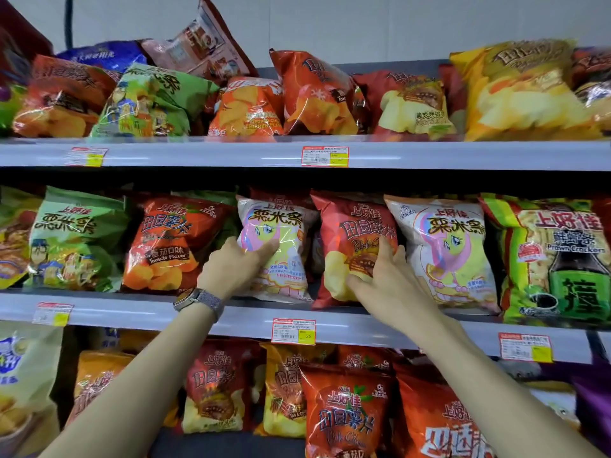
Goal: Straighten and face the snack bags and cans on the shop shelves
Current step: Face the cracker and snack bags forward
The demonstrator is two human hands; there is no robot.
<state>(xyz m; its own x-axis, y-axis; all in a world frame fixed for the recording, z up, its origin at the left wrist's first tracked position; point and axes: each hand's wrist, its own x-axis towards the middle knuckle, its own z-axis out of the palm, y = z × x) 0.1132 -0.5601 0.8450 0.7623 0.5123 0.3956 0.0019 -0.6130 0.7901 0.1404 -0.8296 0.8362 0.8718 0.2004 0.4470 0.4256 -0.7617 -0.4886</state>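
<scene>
On the middle shelf (132,314) a white bag with a pony cartoon (281,226) stands upright. My left hand (236,266), with a wristwatch, rests against its lower left side, thumb on the front. Just to its right stands a red potato-chip bag (353,223). My right hand (385,276) lies flat on the front of that bag, fingers spread. A second white pony bag (453,246) stands to the right of it.
The middle shelf also holds a green bag (76,239), an orange tomato-flavour bag (172,242) and a green prawn-cracker bag (558,259). The top shelf (429,155) carries several leaning, tumbled bags. More red and yellow bags fill the lower shelf (344,411).
</scene>
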